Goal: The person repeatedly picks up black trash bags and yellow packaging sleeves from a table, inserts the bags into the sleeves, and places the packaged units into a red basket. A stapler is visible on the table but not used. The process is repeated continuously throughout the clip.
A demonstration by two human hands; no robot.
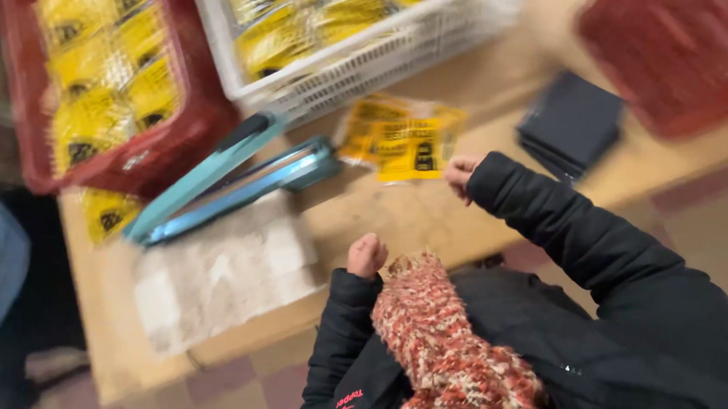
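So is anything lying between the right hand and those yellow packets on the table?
Nothing visible. The right hand is already at the edge of the loose yellow packets, apparently touching the nearest one. The teal sealer lies off to the left, and the black stack sits to the right, both clear of it.

Three crates (196,107) (two red, one white), one blue heat sealer (234,178).
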